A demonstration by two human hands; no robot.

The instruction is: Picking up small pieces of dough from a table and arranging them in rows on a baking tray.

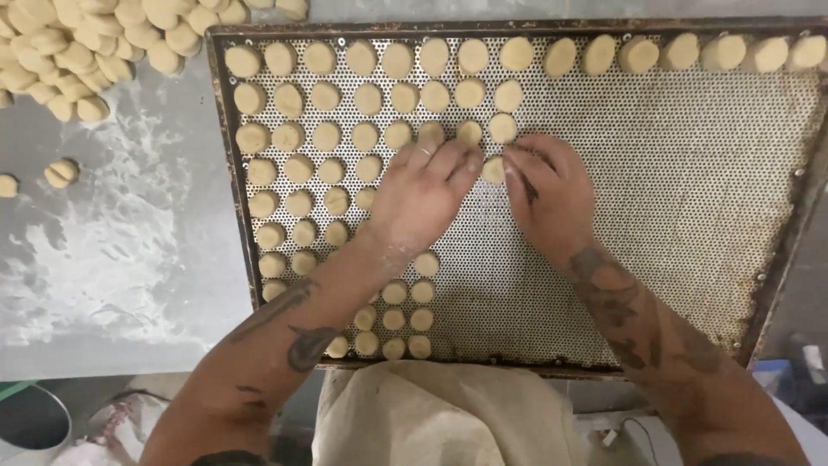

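A large perforated metal baking tray (690, 216) lies in front of me, its left part filled with rows of round pale dough pieces (326, 136). My left hand (423, 194) lies palm down over dough pieces near the tray's middle, fingers together and pointing up-right. My right hand (548, 194) rests beside it, fingertips pinching or touching one dough piece (493, 170) between the two hands. What lies under the left palm is hidden.
A pile of loose dough pieces (78, 43) sits on the floured grey worktop (103, 259) at the upper left, with a few strays (60, 173). A single row of pieces runs along the tray's top edge (681, 52). My apron (431, 414) shows below.
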